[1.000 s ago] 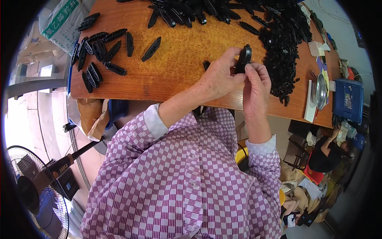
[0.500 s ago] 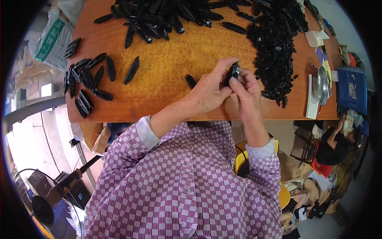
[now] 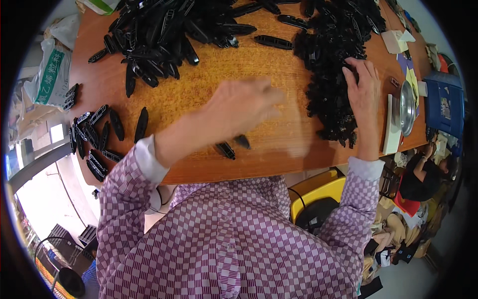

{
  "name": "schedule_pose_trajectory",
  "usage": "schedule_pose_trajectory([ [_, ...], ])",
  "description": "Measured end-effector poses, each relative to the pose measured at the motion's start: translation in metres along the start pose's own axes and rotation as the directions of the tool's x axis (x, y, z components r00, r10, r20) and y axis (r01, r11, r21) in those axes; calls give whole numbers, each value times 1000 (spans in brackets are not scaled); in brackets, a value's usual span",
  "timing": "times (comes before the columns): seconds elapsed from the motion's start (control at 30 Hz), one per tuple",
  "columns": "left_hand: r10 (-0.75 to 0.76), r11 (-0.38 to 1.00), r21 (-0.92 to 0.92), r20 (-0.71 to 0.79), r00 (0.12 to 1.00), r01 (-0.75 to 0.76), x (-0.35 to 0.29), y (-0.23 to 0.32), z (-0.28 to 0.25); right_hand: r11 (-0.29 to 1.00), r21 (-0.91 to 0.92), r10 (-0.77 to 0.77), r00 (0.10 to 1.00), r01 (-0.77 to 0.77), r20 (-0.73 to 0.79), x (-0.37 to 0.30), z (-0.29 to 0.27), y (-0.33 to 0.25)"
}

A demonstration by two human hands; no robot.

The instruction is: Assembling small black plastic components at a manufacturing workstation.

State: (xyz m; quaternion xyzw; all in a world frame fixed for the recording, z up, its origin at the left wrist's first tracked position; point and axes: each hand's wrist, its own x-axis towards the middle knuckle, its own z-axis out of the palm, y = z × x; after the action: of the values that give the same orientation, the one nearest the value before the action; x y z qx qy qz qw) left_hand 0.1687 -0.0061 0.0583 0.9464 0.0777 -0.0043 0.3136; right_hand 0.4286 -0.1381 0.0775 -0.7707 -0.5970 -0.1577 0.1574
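Observation:
My left hand (image 3: 244, 107) hovers blurred over the middle of the wooden table (image 3: 199, 99); I cannot make out whether it holds anything. Just below it two black oblong pieces (image 3: 226, 148) lie on the wood near the front edge. My right hand (image 3: 361, 84) rests with fingers spread on a heap of small black parts (image 3: 326, 65) at the right. A big pile of long black oblong shells (image 3: 159, 35) fills the far left of the table. More oblong pieces (image 3: 94, 139) lie in rows at the left edge.
A metal bowl (image 3: 407, 107) and a blue box (image 3: 443, 107) sit at the table's right end. A white sack (image 3: 50, 74) stands off the left side. A yellow stool (image 3: 318, 194) is under the table. Another person (image 3: 423, 174) sits low at the right.
Both hands were together at the front edge on one black piece. They have now separated: the left swings over the table's middle, the right has reached to the small-parts heap.

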Motion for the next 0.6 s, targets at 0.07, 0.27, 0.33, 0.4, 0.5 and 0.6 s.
schedule_pose_trajectory([
  [0.07, -20, 988, 145, -272, 962, 62, 29, -21, 0, 1000, -9, -6, 997, 7, 71, 4, 5, 5],
  [0.27, 160, 889, 456, -381, 911, 34, 87, -66, 3, 999, 38, -5, 985, -2, 174, 10, 7, 12],
  [0.33, 157, 860, 510, -322, 934, 31, 92, -67, 4, 999, 47, -9, 986, 1, 164, 9, 9, 13],
  [0.4, 126, 925, 380, -373, 919, 28, 93, -63, 3, 998, 63, 5, 993, -12, 115, 3, 14, 17],
  [0.5, -76, 996, 3, -445, 892, 86, 77, -48, 3, 992, 115, 43, 994, -54, 101, -1, 17, 19],
  [0.6, -307, 879, -470, -421, 853, 85, 52, -28, 7, 991, 132, -18, 996, 6, 88, -2, 18, 20],
])
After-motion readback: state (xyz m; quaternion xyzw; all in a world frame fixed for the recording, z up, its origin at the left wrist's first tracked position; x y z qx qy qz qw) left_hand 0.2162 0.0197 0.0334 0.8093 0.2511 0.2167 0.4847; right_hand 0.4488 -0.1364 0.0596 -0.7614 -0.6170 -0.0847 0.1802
